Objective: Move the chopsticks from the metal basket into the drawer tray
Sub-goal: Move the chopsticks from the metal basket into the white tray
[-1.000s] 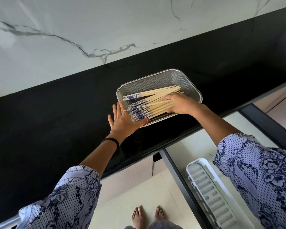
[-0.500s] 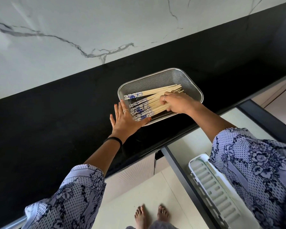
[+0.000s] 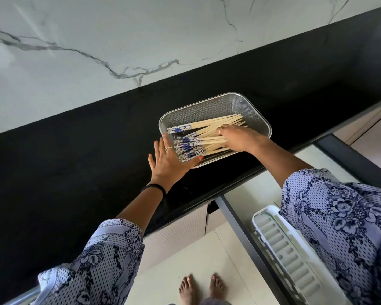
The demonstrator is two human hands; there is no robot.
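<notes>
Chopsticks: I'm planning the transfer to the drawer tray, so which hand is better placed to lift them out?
Right hand: it rests on the chopsticks inside the metal basket, on the tray side. Left hand lies flat at the basket's corner.

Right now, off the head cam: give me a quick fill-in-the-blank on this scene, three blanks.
1. The chopsticks lie in the metal ____.
2. The right hand rests on their ____ wooden ends.
3. The left hand, fingers spread, is at the basket's ____ corner.

Missing: basket; plain; near-left
</notes>
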